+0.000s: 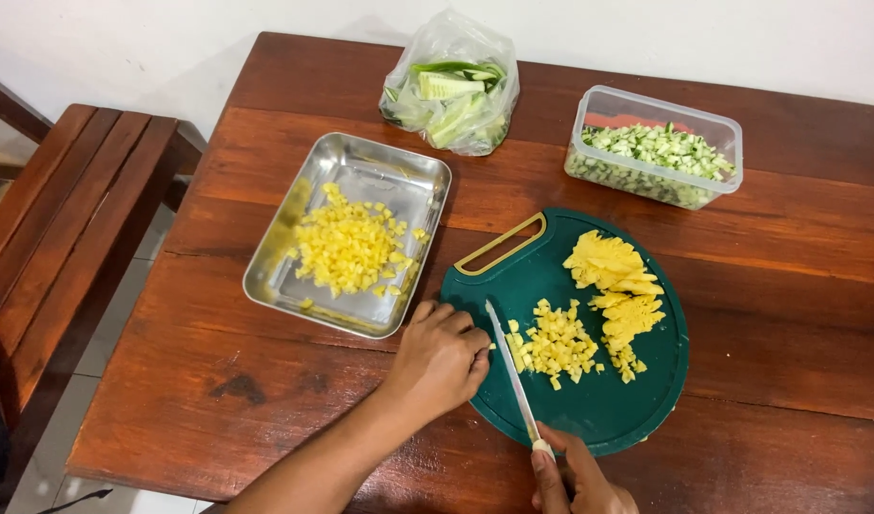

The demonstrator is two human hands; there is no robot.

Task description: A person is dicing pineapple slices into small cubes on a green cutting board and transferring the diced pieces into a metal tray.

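- At the bottom edge of the frame, the right hand [579, 481] has its grip closed around the handle of a knife [515, 371], forefinger laid along the top.
- The knife's thin blade runs up and to the left across the green round cutting board [589, 405], just left of a pile of diced yellow fruit [556, 345].
- The left hand [439, 360] rests curled on the board's left rim, grip loosely closed and holding nothing, knuckles just beside the blade.
- Yellow slices [618, 281] lie uncut in the board's upper right part.
- Left of the board, a steel tray [413, 186] holds more yellow dice.
- At upper centre, a clear plastic bag [451, 86] holds cucumber pieces.
- At upper right, a clear plastic tub [656, 148] holds diced cucumber.
- All stand on the reddish wooden bench [265, 381].
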